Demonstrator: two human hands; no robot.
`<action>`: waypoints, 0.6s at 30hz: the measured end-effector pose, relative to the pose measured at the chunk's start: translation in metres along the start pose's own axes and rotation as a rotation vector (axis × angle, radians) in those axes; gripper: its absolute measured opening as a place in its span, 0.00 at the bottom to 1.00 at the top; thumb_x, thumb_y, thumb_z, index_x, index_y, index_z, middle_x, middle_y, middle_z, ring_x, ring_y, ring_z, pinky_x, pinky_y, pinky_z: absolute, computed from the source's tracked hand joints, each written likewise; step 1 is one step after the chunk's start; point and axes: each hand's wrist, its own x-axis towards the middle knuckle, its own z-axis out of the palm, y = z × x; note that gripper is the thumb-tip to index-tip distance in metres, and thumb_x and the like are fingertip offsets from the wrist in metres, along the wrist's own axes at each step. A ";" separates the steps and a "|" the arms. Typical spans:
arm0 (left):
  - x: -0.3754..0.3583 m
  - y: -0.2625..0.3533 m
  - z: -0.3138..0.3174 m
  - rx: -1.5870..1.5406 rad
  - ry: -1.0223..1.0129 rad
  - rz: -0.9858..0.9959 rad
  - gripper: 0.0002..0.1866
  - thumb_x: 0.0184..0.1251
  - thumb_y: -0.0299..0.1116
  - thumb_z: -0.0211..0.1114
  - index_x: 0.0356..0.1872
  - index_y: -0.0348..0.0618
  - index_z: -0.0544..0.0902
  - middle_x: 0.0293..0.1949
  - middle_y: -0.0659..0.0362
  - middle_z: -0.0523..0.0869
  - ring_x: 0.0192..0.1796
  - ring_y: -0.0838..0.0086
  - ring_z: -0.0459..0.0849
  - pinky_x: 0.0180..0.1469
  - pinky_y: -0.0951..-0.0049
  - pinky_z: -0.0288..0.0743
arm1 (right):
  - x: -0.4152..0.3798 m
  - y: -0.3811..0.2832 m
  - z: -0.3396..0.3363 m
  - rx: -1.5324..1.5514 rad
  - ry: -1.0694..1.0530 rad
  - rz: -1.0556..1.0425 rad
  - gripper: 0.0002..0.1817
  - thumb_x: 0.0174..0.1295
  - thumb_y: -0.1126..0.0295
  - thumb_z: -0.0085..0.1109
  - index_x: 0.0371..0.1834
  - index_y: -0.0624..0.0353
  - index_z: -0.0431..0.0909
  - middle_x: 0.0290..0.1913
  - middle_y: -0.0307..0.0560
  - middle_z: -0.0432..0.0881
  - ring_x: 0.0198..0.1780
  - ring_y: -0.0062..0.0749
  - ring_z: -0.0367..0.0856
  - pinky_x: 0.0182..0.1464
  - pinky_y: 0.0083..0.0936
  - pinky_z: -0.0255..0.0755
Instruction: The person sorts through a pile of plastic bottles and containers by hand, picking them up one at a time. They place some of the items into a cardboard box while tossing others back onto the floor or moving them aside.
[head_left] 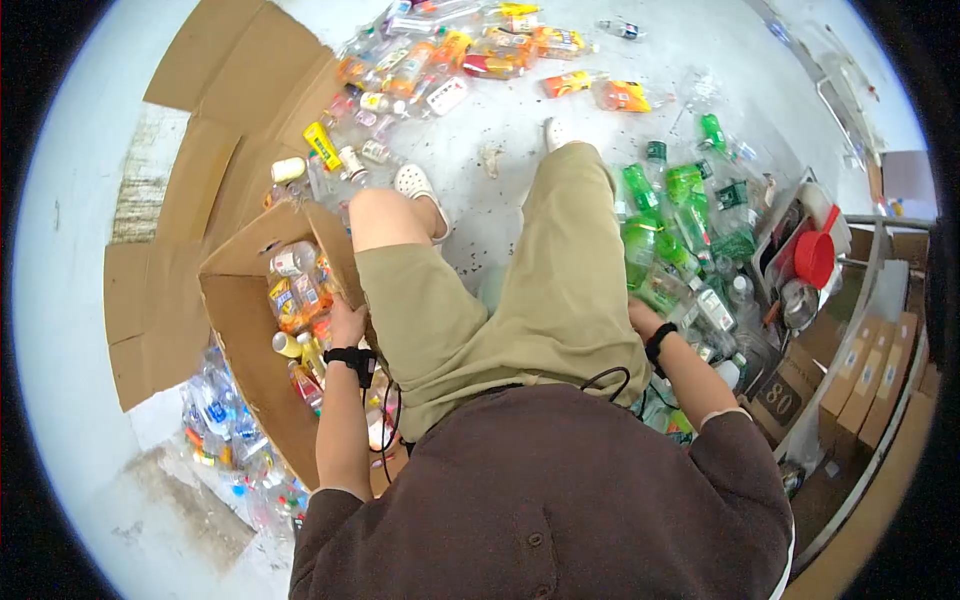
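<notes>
I sit with khaki shorts (560,290) and white clogs (418,185) below me. My left hand (345,322), a black band on its wrist, reaches into an open cardboard box (240,330) full of orange and yellow labelled plastic bottles (298,295); its fingers rest among the bottles at the box's right wall and are partly hidden. My right hand (640,316), also with a black wristband, sits beside my right thigh at the edge of a pile of green bottles (680,230); the thigh covers its fingers.
Flattened cardboard (230,130) lies at the left. Orange-labelled bottles (450,55) are heaped at the top, clear blue-labelled ones (225,420) at the lower left. A red scoop (815,255), trays and stacked boxes (860,380) stand at the right.
</notes>
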 end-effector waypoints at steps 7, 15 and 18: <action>-0.014 0.007 -0.005 -0.145 0.006 0.048 0.25 0.50 0.27 0.62 0.50 0.32 0.66 0.44 0.38 0.79 0.50 0.47 0.78 0.51 0.58 0.72 | -0.004 -0.022 0.072 -0.394 -0.012 -0.180 0.26 0.61 0.63 0.51 0.62 0.59 0.66 0.52 0.49 0.77 0.48 0.41 0.76 0.51 0.33 0.70; -0.001 0.066 -0.040 -0.009 -0.157 -0.226 0.28 0.51 0.35 0.65 0.53 0.35 0.69 0.45 0.44 0.82 0.49 0.57 0.81 0.50 0.64 0.74 | 0.073 -0.036 0.041 -0.446 0.165 -0.067 0.25 0.61 0.63 0.51 0.61 0.59 0.67 0.52 0.49 0.77 0.48 0.41 0.76 0.51 0.33 0.70; 0.015 0.051 -0.037 -0.197 -0.251 -0.134 0.27 0.51 0.32 0.63 0.53 0.31 0.71 0.46 0.46 0.82 0.49 0.61 0.81 0.49 0.65 0.74 | 0.147 -0.087 0.032 -0.457 0.306 -0.128 0.25 0.61 0.63 0.51 0.61 0.59 0.67 0.51 0.49 0.77 0.48 0.40 0.76 0.50 0.33 0.70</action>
